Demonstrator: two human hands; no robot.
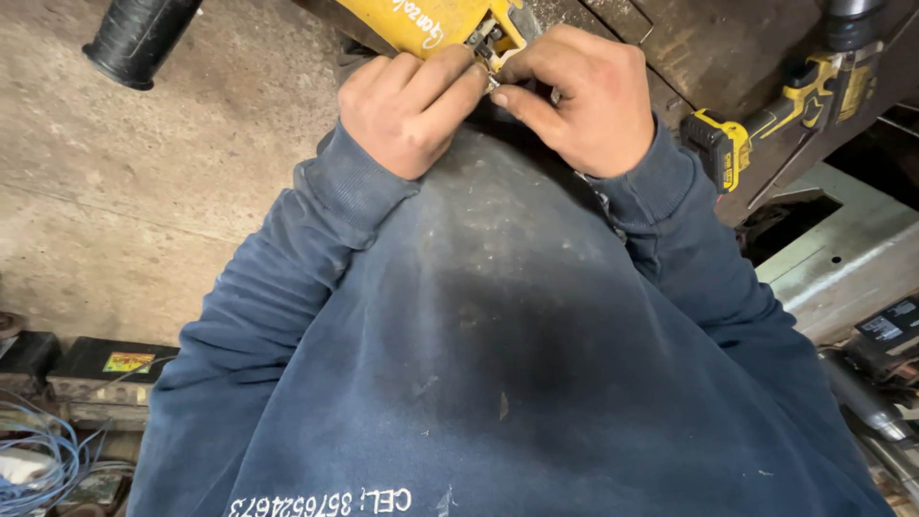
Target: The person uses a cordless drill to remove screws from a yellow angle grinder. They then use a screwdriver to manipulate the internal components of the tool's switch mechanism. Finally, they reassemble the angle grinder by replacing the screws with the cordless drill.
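At the top middle of the frame, the left hand [412,110] and the right hand [584,96] both pinch a small metal part [492,82] beside the yellow tool [431,21].

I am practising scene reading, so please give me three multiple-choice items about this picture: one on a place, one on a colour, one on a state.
1. Where does the cordless drill lie?
A. to the upper right of the hands
B. at the lower left, among the blue wires
C. between the two hands

2. What colour is the tool body at the fingertips?
A. red
B. yellow
C. green

3. How are the hands placed?
A. apart, resting flat
B. one behind the back
C. close together, fingertips pinching a small metal part

Answers:
1 A: the cordless drill lies beyond the right hand.
2 B: the tool body is yellow.
3 C: left hand and right hand meet at the small metal part.
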